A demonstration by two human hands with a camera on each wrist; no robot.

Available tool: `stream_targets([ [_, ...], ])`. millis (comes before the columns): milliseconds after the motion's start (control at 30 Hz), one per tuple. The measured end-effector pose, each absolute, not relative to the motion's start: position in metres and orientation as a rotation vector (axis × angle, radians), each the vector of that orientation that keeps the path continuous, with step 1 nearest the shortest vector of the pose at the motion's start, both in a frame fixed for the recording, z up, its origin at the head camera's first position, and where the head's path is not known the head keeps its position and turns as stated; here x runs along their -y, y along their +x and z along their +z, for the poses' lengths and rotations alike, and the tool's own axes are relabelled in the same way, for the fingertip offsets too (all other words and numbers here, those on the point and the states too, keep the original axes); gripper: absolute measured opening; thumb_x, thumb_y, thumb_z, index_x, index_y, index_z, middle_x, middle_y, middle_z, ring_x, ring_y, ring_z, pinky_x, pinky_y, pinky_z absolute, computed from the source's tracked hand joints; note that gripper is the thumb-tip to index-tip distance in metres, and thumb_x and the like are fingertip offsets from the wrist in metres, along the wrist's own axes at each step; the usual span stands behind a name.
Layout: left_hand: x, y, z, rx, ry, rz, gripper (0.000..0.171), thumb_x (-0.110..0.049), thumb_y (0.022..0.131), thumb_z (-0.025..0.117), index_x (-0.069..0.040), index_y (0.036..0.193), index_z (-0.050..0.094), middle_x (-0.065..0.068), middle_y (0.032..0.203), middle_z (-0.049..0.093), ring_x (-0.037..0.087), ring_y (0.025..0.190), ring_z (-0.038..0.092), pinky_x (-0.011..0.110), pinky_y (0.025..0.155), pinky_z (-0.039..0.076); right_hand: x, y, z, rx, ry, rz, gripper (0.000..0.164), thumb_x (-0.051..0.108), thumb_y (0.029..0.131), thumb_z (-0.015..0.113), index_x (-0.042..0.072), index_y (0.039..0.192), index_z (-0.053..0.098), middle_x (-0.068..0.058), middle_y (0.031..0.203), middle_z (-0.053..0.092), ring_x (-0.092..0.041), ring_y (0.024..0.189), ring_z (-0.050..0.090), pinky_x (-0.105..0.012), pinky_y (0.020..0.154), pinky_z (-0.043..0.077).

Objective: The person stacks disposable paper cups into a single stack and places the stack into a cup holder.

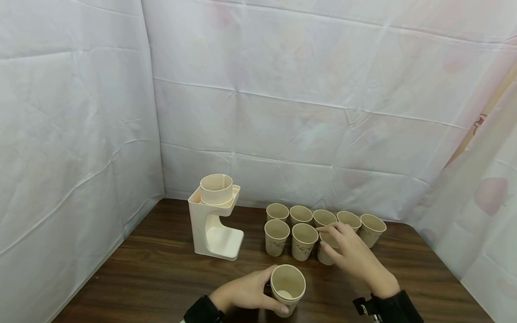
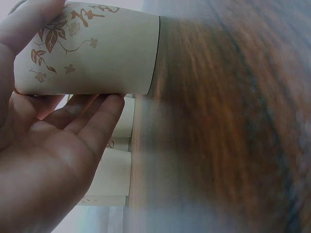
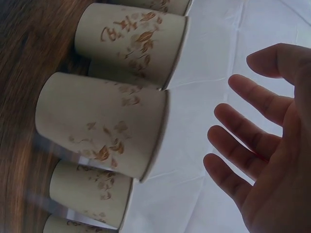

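Note:
My left hand (image 1: 252, 289) grips a small stack of nested beige paper cups (image 1: 287, 280) near the table's front edge. In the left wrist view the outer cup (image 2: 97, 58) shows a brown leaf and flower print, with thumb and fingers round its side. Above the right-hand paper cup (image 1: 325, 256) of the front row hovers my right hand (image 1: 350, 251), partly covering it in the head view. Its fingers (image 3: 243, 92) are spread and gently bent in the right wrist view, apart from the nearest printed cup (image 3: 99, 124), and hold nothing.
Two more front-row cups (image 1: 276, 237) (image 1: 303, 246) stand upright beside it, before a back row of several cups (image 1: 372, 229). A cream stand (image 1: 199, 231) with a round tube (image 1: 216, 190) on top is at left. White cloth (image 1: 282, 112) surrounds the dark wooden table (image 1: 153, 264).

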State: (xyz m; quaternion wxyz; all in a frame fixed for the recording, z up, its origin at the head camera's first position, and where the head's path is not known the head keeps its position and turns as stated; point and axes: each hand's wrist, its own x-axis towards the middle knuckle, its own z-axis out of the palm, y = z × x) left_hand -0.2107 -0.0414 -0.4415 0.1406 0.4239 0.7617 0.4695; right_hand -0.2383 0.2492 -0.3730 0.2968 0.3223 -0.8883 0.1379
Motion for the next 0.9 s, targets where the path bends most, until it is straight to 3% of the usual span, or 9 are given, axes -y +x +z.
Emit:
stream_targets([
  [333,0.041,-0.212,-0.443,-2.17,1.228,1.362,0.069,-0.036,0.078,0.075,-0.027,0.134,0.037,-0.007,0.12,0.057,0.008,0.112,0.048,0.034,0.099,0.04,-0.259,-0.249,-0.387,2.419,0.743,0.321,0.029,0.023,0.082,0.07,0.011,0.108,0.065,-0.01,0.099,0.058,-0.026,0.091,0.052,-0.047,0.076,0.044],
  [667,0.042,-0.212,-0.442,-2.173,1.223,1.358,0.069,-0.036,0.078,0.075,-0.028,0.134,0.036,-0.007,0.12,0.057,0.008,0.112,0.048,0.034,0.099,0.04,-0.263,-0.256,-0.398,2.566,0.575,0.328,0.031,0.037,0.089,0.062,0.019,0.114,0.063,-0.016,0.108,0.056,-0.034,0.1,0.049,-0.054,0.079,0.045],
  [900,0.042,-0.212,-0.442,-2.163,1.233,1.362,0.069,-0.035,0.078,0.075,-0.027,0.134,0.036,-0.007,0.121,0.057,0.008,0.112,0.049,0.034,0.098,0.04,-0.266,-0.26,-0.406,2.593,0.558,0.328,0.032,0.038,0.089,0.061,0.021,0.116,0.062,-0.02,0.112,0.054,-0.038,0.106,0.046,-0.057,0.083,0.044],
])
